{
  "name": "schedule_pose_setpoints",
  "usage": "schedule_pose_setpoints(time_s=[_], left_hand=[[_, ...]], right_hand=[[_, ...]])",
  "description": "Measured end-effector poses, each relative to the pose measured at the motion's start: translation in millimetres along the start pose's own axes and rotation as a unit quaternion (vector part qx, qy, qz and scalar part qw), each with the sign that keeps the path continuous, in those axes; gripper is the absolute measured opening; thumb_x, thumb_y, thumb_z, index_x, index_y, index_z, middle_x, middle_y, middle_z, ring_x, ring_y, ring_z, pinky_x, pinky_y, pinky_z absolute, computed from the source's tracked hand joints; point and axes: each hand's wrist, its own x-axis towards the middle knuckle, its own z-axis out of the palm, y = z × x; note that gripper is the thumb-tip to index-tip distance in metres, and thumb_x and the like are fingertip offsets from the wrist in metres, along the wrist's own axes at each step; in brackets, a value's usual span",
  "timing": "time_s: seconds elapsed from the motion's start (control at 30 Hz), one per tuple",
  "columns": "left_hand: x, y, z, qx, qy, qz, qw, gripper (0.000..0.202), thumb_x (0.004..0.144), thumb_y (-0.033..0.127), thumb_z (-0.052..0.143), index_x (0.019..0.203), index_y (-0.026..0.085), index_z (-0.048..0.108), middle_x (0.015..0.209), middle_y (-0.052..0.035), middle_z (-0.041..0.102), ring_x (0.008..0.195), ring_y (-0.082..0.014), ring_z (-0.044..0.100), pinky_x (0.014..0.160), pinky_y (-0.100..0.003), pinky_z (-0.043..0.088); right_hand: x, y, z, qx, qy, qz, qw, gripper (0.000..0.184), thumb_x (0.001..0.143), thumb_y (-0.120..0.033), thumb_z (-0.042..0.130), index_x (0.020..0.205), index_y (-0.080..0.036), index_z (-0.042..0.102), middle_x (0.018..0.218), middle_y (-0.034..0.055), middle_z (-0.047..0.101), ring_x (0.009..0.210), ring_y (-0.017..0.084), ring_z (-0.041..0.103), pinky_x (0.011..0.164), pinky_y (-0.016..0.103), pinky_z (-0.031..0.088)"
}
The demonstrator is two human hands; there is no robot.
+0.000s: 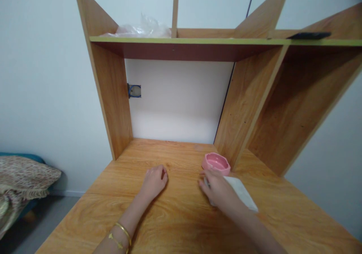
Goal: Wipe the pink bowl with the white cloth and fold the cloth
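My left hand (154, 181) rests on the wooden desk with its fingers loosely curled in, and nothing shows in it. To its right, my right hand (217, 189) is over a flat white cloth or tissue (241, 191), covering part of it. Its thumb and forefinger are apart, with a small greyish patch visible between them; whether that is part of the white sheet I cannot tell. Just beyond these fingers stands a pink faceted bowl (216, 163), with nothing seen inside it.
A wooden shelf unit (181, 40) rises at the back of the desk (169, 223). Clear plastic wrap (144, 28) and a dark flat object (309, 35) lie on its shelf. A wall socket box (135, 91) is behind. Patterned fabric (25, 174) sits at far left.
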Motion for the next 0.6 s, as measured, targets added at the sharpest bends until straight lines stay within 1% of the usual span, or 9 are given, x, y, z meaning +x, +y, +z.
schedule_pose_setpoints(time_s=[0.03,0.07,0.1,0.17,0.27,0.37,0.47,0.6], left_hand=[[-0.6,0.4,0.4,-0.003,0.005,0.01,1.0,0.014,0.081,0.019,0.039,0.084,0.017,0.053,0.091,-0.0071,0.059,0.089,-0.0202,0.053,0.079,-0.03,0.035],[-1.1,0.7,0.7,-0.005,0.01,0.02,1.0,0.014,0.081,0.019,0.039,0.085,0.017,0.053,0.094,-0.0071,0.058,0.092,-0.0198,0.051,0.082,-0.03,0.035],[-1.7,0.9,1.2,-0.006,0.015,0.03,0.999,0.014,0.081,0.019,0.04,0.087,0.017,0.053,0.097,-0.0067,0.056,0.095,-0.0193,0.049,0.084,-0.029,0.034],[-2.3,1.0,2.5,-0.015,0.021,0.049,0.998,0.016,0.081,0.019,0.04,0.091,0.018,0.053,0.101,-0.0057,0.054,0.099,-0.0182,0.047,0.088,-0.028,0.032],[-2.5,1.5,6.1,-0.047,0.012,0.076,0.996,0.023,0.08,0.017,0.041,0.099,0.018,0.052,0.106,-0.006,0.054,0.103,-0.0177,0.046,0.092,-0.028,0.031],[-2.9,3.0,11.1,-0.07,-0.001,0.092,0.993,0.031,0.079,0.017,0.041,0.108,0.016,0.051,0.114,-0.0077,0.052,0.11,-0.0185,0.043,0.096,-0.029,0.03],[-3.6,4.1,16.2,-0.073,-0.007,0.085,0.994,0.035,0.079,0.019,0.041,0.113,0.016,0.05,0.12,-0.0078,0.049,0.114,-0.0193,0.04,0.098,-0.03,0.029],[-4.7,1.4,21.4,-0.076,-0.021,0.086,0.993,0.039,0.08,0.024,0.04,0.118,0.014,0.047,0.125,-0.008,0.046,0.118,-0.0193,0.037,0.1,-0.031,0.028]], right_hand=[[2.8,-13.1,10.5,0.014,-0.01,-0.037,0.999,0.023,0.076,-0.027,0.045,0.094,-0.018,0.057,0.099,0.0083,0.06,0.096,0.021,0.052,0.084,0.029,0.038],[5.2,-23.8,21.0,0.038,-0.022,-0.086,0.995,0.028,0.076,-0.025,0.044,0.099,-0.015,0.056,0.1,0.0098,0.059,0.098,0.022,0.051,0.086,0.03,0.037],[7.2,-31.8,30.8,0.059,-0.032,-0.12,0.991,0.032,0.077,-0.025,0.042,0.104,-0.013,0.054,0.104,0.011,0.057,0.101,0.022,0.05,0.088,0.03,0.037],[9.7,-39.3,46.9,0.079,-0.044,-0.145,0.985,0.041,0.077,-0.026,0.042,0.114,-0.01,0.049,0.115,0.0128,0.052,0.109,0.022,0.045,0.094,0.031,0.033],[10.3,-35.1,61.3,0.055,-0.078,-0.15,0.984,0.055,0.079,-0.039,0.041,0.125,-0.009,0.039,0.13,0.0135,0.04,0.121,0.026,0.031,0.101,0.038,0.023],[8.1,-26.8,68.1,0.036,-0.094,-0.143,0.985,0.064,0.081,-0.051,0.032,0.129,-0.008,0.033,0.135,0.0139,0.033,0.125,0.027,0.023,0.102,0.042,0.018],[5.4,-23.5,72.2,0.04,-0.097,-0.139,0.985,0.067,0.081,-0.055,0.028,0.131,-0.009,0.03,0.137,0.0125,0.029,0.127,0.026,0.02,0.103,0.042,0.016],[4.1,-23.8,74.9,0.049,-0.108,-0.139,0.983,0.068,0.08,-0.056,0.028,0.131,-0.01,0.029,0.138,0.0116,0.027,0.127,0.025,0.018,0.104,0.042,0.014]])
